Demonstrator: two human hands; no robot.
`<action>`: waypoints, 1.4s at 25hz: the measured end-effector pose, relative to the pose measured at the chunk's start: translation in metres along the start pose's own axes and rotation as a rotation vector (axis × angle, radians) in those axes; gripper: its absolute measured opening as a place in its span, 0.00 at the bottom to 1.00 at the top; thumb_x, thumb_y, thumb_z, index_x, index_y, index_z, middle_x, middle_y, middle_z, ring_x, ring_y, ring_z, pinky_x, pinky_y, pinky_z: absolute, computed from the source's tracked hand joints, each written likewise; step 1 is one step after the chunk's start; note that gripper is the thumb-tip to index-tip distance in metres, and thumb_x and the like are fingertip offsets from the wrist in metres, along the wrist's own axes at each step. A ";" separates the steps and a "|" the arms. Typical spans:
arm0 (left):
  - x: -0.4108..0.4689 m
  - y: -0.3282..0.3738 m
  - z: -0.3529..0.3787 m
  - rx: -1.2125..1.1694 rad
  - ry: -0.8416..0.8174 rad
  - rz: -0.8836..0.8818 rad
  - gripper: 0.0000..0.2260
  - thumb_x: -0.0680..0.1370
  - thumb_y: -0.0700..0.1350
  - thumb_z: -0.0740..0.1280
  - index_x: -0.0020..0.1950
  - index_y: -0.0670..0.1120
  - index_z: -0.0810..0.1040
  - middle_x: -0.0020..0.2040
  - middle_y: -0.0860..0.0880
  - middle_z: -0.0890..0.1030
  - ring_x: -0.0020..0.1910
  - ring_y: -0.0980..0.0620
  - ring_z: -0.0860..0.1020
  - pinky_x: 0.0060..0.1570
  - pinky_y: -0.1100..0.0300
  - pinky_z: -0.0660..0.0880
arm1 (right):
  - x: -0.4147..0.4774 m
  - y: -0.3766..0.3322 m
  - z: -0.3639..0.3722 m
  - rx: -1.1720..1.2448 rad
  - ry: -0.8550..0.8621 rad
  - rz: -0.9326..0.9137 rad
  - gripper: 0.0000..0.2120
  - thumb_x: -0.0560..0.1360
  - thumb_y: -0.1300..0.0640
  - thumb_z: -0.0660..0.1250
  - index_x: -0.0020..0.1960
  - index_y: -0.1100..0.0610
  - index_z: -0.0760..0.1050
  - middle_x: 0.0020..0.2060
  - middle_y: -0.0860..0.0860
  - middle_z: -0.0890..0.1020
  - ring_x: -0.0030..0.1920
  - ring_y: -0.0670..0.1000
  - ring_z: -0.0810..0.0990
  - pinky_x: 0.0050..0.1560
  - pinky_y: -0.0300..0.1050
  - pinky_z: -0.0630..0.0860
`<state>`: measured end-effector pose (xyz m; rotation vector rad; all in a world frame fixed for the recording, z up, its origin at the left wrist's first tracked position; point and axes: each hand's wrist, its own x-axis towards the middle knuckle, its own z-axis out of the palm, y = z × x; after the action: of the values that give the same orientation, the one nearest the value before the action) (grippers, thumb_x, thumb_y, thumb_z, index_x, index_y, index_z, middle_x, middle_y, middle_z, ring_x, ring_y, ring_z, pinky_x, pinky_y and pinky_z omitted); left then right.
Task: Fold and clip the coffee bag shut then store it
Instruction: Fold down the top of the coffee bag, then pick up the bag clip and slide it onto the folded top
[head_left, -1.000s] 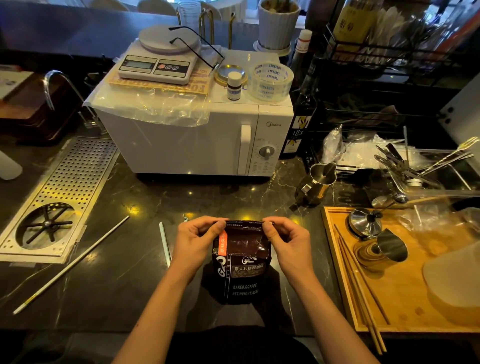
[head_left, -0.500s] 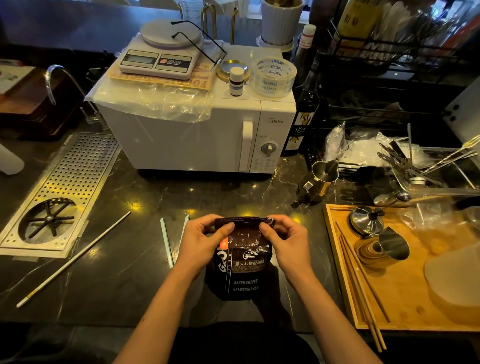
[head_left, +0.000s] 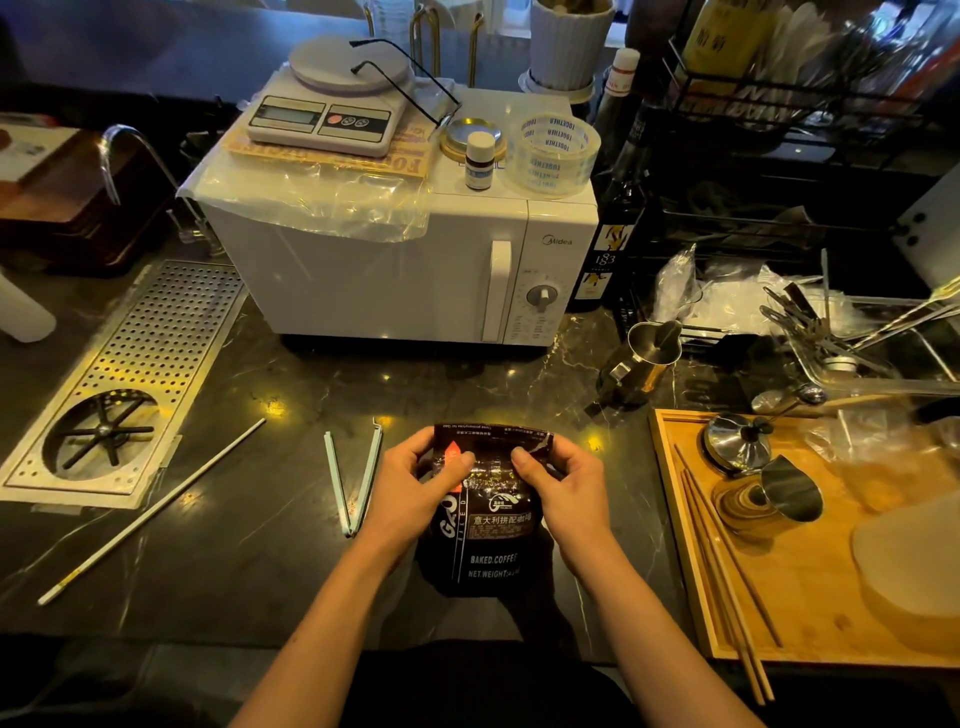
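Pinching the coffee bag (head_left: 488, 514) top, both hands (head_left: 415, 480) fold it beside the open clip (head_left: 353, 478)

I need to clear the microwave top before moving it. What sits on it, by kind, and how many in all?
Kitchen scale: 1
Eyeglasses: 1
Small bottle: 1
Tape roll: 1
Round gold-rimmed lid: 1
Printed sheet under the scale: 1
Clear plastic film: 1
Total: 7

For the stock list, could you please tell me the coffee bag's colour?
Dark brown with white lettering and an orange-red mark, on the coffee bag in the head view.
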<state>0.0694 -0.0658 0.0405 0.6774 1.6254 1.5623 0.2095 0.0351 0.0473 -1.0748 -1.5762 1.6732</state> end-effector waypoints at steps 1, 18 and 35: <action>-0.001 0.000 0.002 -0.029 0.009 -0.019 0.08 0.76 0.39 0.70 0.53 0.46 0.81 0.47 0.49 0.86 0.48 0.54 0.85 0.44 0.62 0.80 | 0.001 0.001 -0.001 -0.002 -0.002 -0.002 0.06 0.74 0.64 0.70 0.47 0.55 0.83 0.42 0.51 0.87 0.45 0.50 0.86 0.46 0.44 0.82; -0.028 0.011 -0.008 -0.008 0.144 0.076 0.11 0.74 0.37 0.71 0.47 0.54 0.84 0.46 0.48 0.86 0.50 0.50 0.84 0.52 0.47 0.81 | -0.017 -0.013 0.011 -0.040 -0.070 -0.052 0.06 0.75 0.63 0.69 0.52 0.58 0.81 0.46 0.54 0.86 0.48 0.50 0.85 0.49 0.44 0.82; -0.092 0.011 -0.162 -0.124 0.697 0.207 0.15 0.73 0.34 0.71 0.43 0.57 0.85 0.40 0.57 0.86 0.47 0.50 0.79 0.54 0.48 0.78 | 0.006 0.009 0.146 -0.381 -0.374 -0.029 0.13 0.78 0.52 0.65 0.62 0.53 0.75 0.50 0.50 0.81 0.52 0.49 0.80 0.56 0.49 0.79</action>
<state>-0.0126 -0.2326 0.0591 0.2386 1.9611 2.1927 0.0823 -0.0349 0.0332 -0.9437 -2.2071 1.6640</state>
